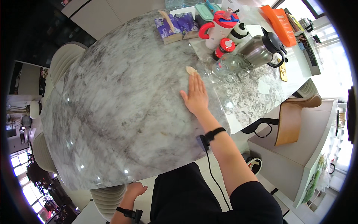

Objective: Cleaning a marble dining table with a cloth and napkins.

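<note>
My right hand [196, 97] lies flat on the grey marbled table [123, 97], fingers stretched out toward its far side. At its fingertips is a small pale beige piece [191, 70], perhaps a folded tissue or cloth; part of it may be hidden under the fingers. Low at the near edge of the table, beside a chair, my left hand [136, 189] hangs with its fingers curled in and nothing visible in them. Both wrists wear black straps, and a cable runs down from the right one.
Beyond my right hand stand clear glasses [221, 67], a steel jug [257, 52], a red-lidded jar [225, 47] and a pink tumbler [220, 31]. Purple tissue packs [177, 27] lie at the far edge. Ribbed chairs [67, 58] line the left; a brown chair [292, 119] stands right.
</note>
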The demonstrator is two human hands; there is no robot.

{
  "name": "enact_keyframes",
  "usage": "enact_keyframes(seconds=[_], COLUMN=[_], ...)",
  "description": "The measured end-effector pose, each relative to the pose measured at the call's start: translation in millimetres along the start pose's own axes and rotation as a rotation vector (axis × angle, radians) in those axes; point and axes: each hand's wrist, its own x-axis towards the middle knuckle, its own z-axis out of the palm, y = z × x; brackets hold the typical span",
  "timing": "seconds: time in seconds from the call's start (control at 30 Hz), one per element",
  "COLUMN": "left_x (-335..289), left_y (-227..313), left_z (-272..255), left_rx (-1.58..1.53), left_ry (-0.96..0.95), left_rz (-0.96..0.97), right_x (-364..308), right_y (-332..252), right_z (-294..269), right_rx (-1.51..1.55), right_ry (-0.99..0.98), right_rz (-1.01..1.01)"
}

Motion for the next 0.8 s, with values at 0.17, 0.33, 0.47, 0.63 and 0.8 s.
enact_keyframes(seconds=[0.17,0.33,0.47,0.63,0.8], left_x=[0.5,-30.6,-37.6,-36.9,-49.9], left_y=[17.6,46.3,51.4,60.2,66.7], left_z=[-8.8,-43.4,-51.8,-63.8,-85.8], left_rx=[0.067,0.040,0.018,0.045,-0.181], left_ry=[0.083,0.230,0.309,0.361,0.484], left_rz=[0.185,0.326,0.431,0.569,0.799], right_x=[-63.0,-136.3,-195.9,-253.8,-283.1], right_y=[38.0,48.0,44.8,29.1,-13.3], right_z=[-34.5,-50.7,-67.4,-80.3,-103.0], right_rx=[-0.098,-0.131,-0.161,-0.084,0.429], right_ry=[0.015,-0.077,-0.096,-0.151,-0.288], right_rz=[0.101,0.249,0.251,0.273,0.382])
